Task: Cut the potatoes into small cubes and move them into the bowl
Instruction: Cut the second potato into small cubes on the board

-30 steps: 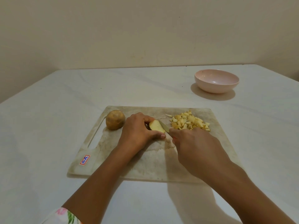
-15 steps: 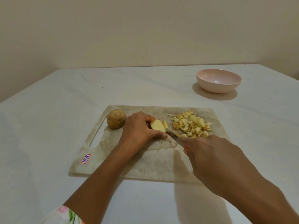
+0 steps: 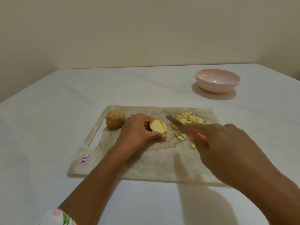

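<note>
left hand (image 3: 138, 129) gripping potato piece (image 3: 156, 126), right hand (image 3: 225, 146) gripping knife (image 3: 176, 125)

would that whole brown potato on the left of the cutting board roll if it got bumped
Probably: the whole brown potato looks rounded, so a nudge could roll it across the flat, pale cutting board. It likely feels firm and dense for its size, and its matte skin should grip well.

Left hand (image 3: 139, 129) palm-down, thumb and curled fingers pinching potato piece (image 3: 156, 126). Right hand (image 3: 224, 148) blurred, fingers wrapped round knife (image 3: 177, 125). Both forearms bare, angled inward.
</note>
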